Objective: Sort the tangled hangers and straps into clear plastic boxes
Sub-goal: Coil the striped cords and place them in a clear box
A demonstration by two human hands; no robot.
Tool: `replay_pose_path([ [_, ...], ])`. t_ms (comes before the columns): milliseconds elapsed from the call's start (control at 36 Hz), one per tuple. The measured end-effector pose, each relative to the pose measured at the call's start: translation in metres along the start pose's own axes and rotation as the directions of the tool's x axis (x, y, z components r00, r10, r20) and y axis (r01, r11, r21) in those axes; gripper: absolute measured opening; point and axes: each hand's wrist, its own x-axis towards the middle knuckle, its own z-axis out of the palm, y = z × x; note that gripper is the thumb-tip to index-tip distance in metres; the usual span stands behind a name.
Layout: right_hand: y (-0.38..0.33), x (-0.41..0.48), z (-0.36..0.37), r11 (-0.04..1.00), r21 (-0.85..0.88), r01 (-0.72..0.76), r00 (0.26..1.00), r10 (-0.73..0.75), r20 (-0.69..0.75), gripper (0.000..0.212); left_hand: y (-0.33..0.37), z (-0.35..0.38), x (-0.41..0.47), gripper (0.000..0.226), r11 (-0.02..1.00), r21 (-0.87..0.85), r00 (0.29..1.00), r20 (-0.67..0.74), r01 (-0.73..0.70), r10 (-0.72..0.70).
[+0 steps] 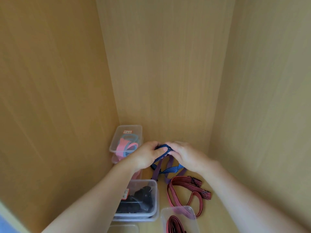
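Far-left box: a clear rectangular plastic box with a small labelled tag (133,127) stands in the back-left corner and holds pink and light-blue loop-shaped pieces. Whether they are hangers or bands cannot be told.
Near-left box: a clear plastic box with a tag on its side (143,181), stacked on another, holds a heap of black items.
Left hand: the left hand (144,157) grips the strap, thumb on top and fingers curled under.
Task item: the dark blue striped woven strap (162,148) is held above the wooden cabinet floor (181,197) between both hands, and its tail hangs down.
Handling: judged light, limp and non-fragile. It will sag and snag, so take hold at the bunched folds.
Tangle: a purple flat strap (155,172) crosses the blue tail below the hands.
Right hand: the right hand (183,157) is clamped on the same bundle.
Loose item: a red-and-black striped strap with buckles (171,190) lies on the floor.
Near-right box: a clear plastic box (178,209) holds a dark red strap.
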Motion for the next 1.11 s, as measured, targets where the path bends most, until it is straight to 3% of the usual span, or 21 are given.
replay_pose_path([
  [250, -0.003, 0.002, 0.002, 0.995, 0.025, -0.101, 0.972, 0.104, -0.212, 0.022, 0.003, 0.012, 0.002, 0.015, 0.975, -0.218, 0.985, -0.170, -0.052, 0.014],
  [389, -0.003, 0.003, 0.009, 0.991, 0.019, -0.131, 0.978, 0.133, -0.159, 0.021, 0.006, 0.011, 0.006, 0.018, 0.969, -0.241, 0.961, -0.276, -0.053, -0.016],
  [528, -0.008, 0.008, 0.010, 0.990, 0.026, -0.138, 0.982, 0.140, -0.125, 0.022, 0.008, 0.012, 0.012, 0.027, 0.987, -0.159, 0.971, -0.238, -0.040, 0.001],
  [750, -0.008, 0.008, 0.016, 0.996, 0.003, -0.087, 0.992, 0.087, -0.094, 0.037, 0.006, 0.014, 0.017, 0.026, 0.957, -0.275, 0.953, -0.305, -0.090, 0.002],
  [889, -0.012, 0.005, 0.030, 0.995, -0.004, -0.103, 0.993, 0.102, -0.066, 0.020, 0.004, 0.017, 0.019, 0.023, 0.924, -0.365, 0.936, -0.352, -0.111, -0.026],
  [972, -0.016, 0.002, 0.032, 0.993, 0.036, -0.114, 0.993, 0.114, -0.009, 0.041, -0.001, 0.021, 0.020, 0.020, 0.910, -0.398, 0.926, -0.374, -0.113, -0.049],
  [1111, -0.013, -0.002, 0.040, 0.994, 0.070, -0.088, 0.990, 0.095, -0.103, 0.039, -0.009, 0.026, 0.020, 0.014, 0.869, -0.489, 0.936, -0.333, -0.071, -0.111],
])
